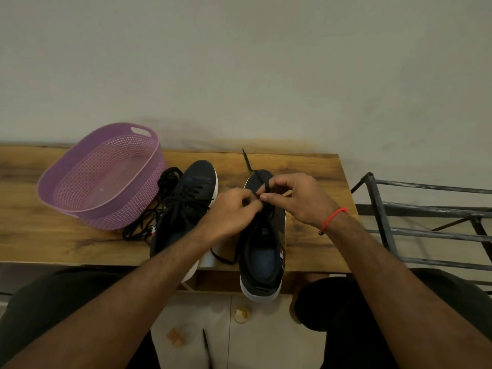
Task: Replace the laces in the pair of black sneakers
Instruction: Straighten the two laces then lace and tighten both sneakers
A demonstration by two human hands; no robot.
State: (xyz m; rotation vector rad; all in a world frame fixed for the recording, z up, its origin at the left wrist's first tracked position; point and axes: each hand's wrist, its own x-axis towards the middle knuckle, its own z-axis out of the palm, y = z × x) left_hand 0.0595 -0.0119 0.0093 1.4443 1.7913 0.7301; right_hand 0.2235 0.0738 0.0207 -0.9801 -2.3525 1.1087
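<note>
Dim, soft indoor light with a greenish-grey cast; shadows are faint and diffuse. Wide-angle distortion bows the surface (306,166) edge, and detail is slightly soft.

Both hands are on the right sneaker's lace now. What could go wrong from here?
1. The right sneaker overhangs the table's front edge at the heel; a hard tug on the lace pinched by the left hand and right hand might drag it off.
2. The left sneaker also overhangs, so a forearm bump could tip it.
3. The loose black laces beside the purple basket could get mixed with the one in use.
</note>
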